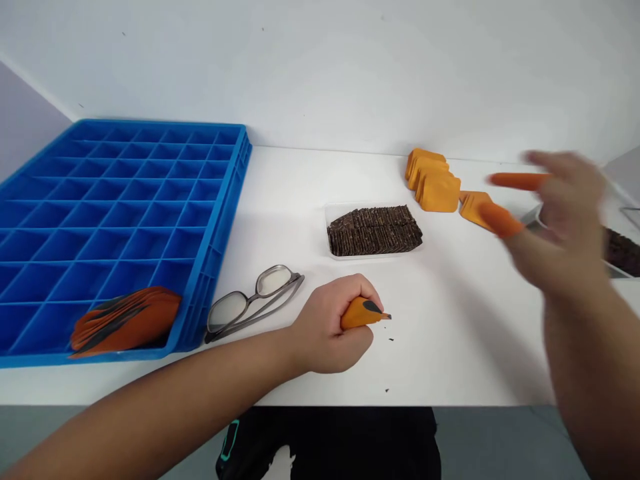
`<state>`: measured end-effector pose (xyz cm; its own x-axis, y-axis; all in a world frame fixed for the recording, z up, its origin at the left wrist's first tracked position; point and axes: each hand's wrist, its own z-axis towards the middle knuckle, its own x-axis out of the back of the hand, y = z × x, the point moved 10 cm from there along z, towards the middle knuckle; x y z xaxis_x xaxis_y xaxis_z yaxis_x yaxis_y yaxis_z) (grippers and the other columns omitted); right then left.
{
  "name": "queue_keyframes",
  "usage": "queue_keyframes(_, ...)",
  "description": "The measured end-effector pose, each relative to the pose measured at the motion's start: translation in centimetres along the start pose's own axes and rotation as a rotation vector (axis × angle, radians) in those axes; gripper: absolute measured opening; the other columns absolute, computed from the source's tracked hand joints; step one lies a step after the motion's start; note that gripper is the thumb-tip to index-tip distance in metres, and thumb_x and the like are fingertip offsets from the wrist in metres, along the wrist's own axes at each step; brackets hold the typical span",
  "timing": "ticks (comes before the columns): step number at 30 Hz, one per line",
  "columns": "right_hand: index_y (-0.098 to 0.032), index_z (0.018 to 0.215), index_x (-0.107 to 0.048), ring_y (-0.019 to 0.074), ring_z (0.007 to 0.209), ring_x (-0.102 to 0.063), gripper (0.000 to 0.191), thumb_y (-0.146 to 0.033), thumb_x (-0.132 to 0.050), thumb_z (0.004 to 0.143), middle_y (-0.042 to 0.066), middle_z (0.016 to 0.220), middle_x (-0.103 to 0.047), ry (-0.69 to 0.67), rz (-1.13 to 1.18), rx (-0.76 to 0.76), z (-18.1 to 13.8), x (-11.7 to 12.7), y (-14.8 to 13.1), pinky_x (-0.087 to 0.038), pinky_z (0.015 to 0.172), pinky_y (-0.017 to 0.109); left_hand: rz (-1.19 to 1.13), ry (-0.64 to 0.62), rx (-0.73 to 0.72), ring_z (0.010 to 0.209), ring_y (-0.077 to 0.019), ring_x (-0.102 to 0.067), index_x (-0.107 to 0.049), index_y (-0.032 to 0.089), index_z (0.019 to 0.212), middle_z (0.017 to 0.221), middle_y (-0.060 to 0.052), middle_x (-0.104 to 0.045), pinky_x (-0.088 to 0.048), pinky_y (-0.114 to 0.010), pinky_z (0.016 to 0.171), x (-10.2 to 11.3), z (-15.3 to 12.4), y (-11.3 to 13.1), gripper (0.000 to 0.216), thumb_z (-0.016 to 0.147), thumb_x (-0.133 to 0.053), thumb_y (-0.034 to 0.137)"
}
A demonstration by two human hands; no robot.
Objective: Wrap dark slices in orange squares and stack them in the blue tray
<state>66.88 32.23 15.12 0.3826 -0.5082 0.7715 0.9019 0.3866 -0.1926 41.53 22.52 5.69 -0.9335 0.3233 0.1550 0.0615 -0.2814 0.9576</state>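
The left hand [333,327] had its fingers curled around an orange packet [357,313], its dark-marked end poking out to the right; the right hand [565,227], blurred, held its thumb and finger wide apart, both in orange finger covers [503,220], with nothing visible between them. A light, even grip seemed best, steadying the packet without creasing it, the protruding end left unpinched. Dark crumbs [391,339] lay just beside it. Beyond stood a clear tray [350,258] of dark, rough slices [375,230]; farther right, stacked orange pouches [435,183]. Left were eyeglasses [274,280], then a blue compartment crate [245,140], fanned orange packets [130,320] in its near right corner.
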Motion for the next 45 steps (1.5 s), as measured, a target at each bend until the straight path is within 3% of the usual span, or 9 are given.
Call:
queue_keyframes(1,-0.03,0.116,-0.074,0.0294,0.146,-0.048,0.057,-0.078,-0.053,0.093,0.007,0.144,-0.063,-0.064,0.075,0.068,1.0,-2.1,-3.3,-0.034,0.129,0.049,-0.001,0.003,-0.001,0.065,-0.012,-0.053,-0.059,0.02,0.088,0.08,-0.001,-0.064,-0.042,-0.026,0.06,0.1,0.0,0.0,0.03,0.06,-0.05,0.014)
queue_keyframes(3,-0.029,0.093,-0.078,0.033,0.153,-0.043,0.041,-0.068,-0.064,0.091,0.001,0.14,-0.068,-0.268,0.232,0.115,2.3,-6.7,-8.4,-0.032,0.129,0.055,-0.002,0.017,-0.002,0.066,-0.0123,-0.054,-0.059,0.02,0.088,0.081,-0.001,-0.065,-0.042,-0.027,0.06,0.3,0.1,0.2,0.031,0.059,-0.05,0.014)
queue_keyframes(5,-0.026,0.083,-0.077,0.0391,0.156,-0.037,0.037,-0.062,-0.07,0.088,0.002,0.141,-0.067,-0.409,0.245,0.077,3.1,-10.1,-11.0,-0.036,0.125,0.062,0.003,0.038,0.0,0.067,-0.0124,-0.054,-0.059,0.02,0.088,0.082,-0.001,-0.065,-0.041,-0.027,0.06,0.7,0.1,0.2,0.032,0.059,-0.05,0.013)
queue_keyframes(8,-0.022,0.077,-0.074,0.0439,0.15,-0.042,0.03,-0.051,-0.077,0.084,0.008,0.131,-0.07,-0.474,0.2,0.029,3.8,-12.3,-12.4,-0.043,0.115,0.066,0.013,0.044,0.012,0.067,-0.0122,-0.053,-0.059,0.02,0.089,0.081,0.0,-0.064,-0.04,-0.026,0.06,0.9,0.1,0.1,0.033,0.059,-0.049,0.012)
queue_keyframes(19,-0.025,0.088,-0.074,0.0312,0.109,-0.062,0.022,-0.045,-0.08,0.08,0.008,0.108,-0.069,-0.496,0.304,-0.119,3.8,-12.7,-13.6,-0.051,0.08,0.043,0.01,0.01,0.122,0.064,-0.0105,-0.05,-0.058,0.02,0.088,0.08,0.001,-0.063,-0.039,-0.024,0.057,0.3,0.2,-1.1,0.031,0.06,-0.048,0.013)
queue_keyframes(28,-0.021,0.09,-0.074,0.0373,0.133,-0.054,0.011,-0.027,-0.075,0.081,0.01,0.11,-0.073,-0.43,0.248,-0.05,4.3,-12.8,-13.5,-0.051,0.1,0.055,-0.049,-0.003,0.21,0.058,-0.0089,-0.04,-0.057,0.02,0.091,0.075,0.002,-0.057,-0.033,-0.023,0.053,-0.1,0.0,-2.4,0.031,0.061,-0.051,0.016)
queue_keyframes(34,-0.021,0.096,-0.078,0.0396,0.15,-0.043,0.014,-0.031,-0.077,0.086,0.009,0.137,-0.068,-0.375,0.218,0.048,3.9,-12.2,-15.3,-0.048,0.11,0.059,-0.026,0.003,0.167,0.064,-0.0111,-0.047,-0.057,0.02,0.09,0.079,0.001,-0.061,-0.037,-0.025,0.057,0.0,0.1,-1.6,0.029,0.062,-0.05,0.016)
queue_keyframes(40,-0.02,0.085,-0.077,0.0396,0.144,-0.048,0.008,-0.027,-0.073,0.088,0.011,0.134,-0.069,-0.354,0.167,0.119,3.7,-12.0,-16.5,-0.051,0.107,0.058,-0.009,0.003,0.145,0.063,-0.0103,-0.047,-0.058,0.021,0.091,0.081,0.001,-0.062,-0.037,-0.025,0.057,0.1,0.1,-1.3,0.031,0.061,-0.049,0.014)
queue_keyframes(45,-0.016,0.097,-0.078,0.0397,0.143,-0.048,0.016,-0.014,-0.065,0.087,0.012,0.136,-0.069,-0.447,0.018,0.192,3.7,-12.4,-17.7,-0.051,0.103,0.055,0.005,0.02,0.14,0.058,-0.0081,-0.043,-0.058,0.021,0.092,0.077,0.003,-0.059,-0.034,-0.022,0.052,0.2,0.1,-1.5,0.032,0.062,-0.05,0.013)
